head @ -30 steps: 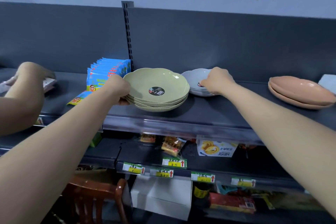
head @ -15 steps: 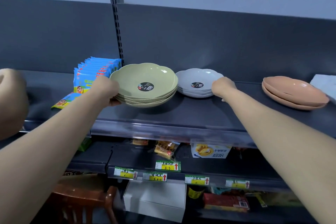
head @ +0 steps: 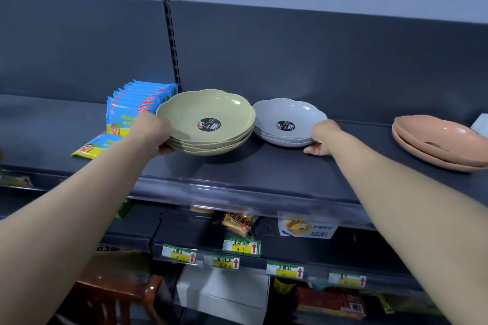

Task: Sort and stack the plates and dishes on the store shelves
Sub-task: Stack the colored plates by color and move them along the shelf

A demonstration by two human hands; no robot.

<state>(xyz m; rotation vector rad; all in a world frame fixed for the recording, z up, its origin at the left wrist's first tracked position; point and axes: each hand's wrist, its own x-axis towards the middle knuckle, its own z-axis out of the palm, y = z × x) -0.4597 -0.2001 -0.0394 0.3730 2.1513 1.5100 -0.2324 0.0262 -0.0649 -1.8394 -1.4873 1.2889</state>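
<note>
A stack of several green scalloped plates (head: pixel 208 111) stands on the dark top shelf (head: pixel 264 166). My left hand (head: pixel 153 130) grips the stack's left rim. Right beside it sits a smaller stack of grey plates (head: pixel 286 113), nearly touching the green one. My right hand (head: pixel 320 137) holds the grey stack's right edge, fingers under the rim. Both top plates carry a round black sticker. Two pink plates (head: pixel 438 142) lie stacked farther right on the same shelf.
Blue snack packets (head: pixel 137 103) stand in a row left of the green stack, and one lies flat (head: pixel 96 145) near the shelf's front. Lower shelves hold packaged goods and price tags (head: pixel 241 247). A wooden chair (head: pixel 116 287) is at bottom left.
My right hand slid from on top of the grey plates to their right edge, uncovering them. The other person's arm at far left has left the view. The green stack stays in my left hand.
</note>
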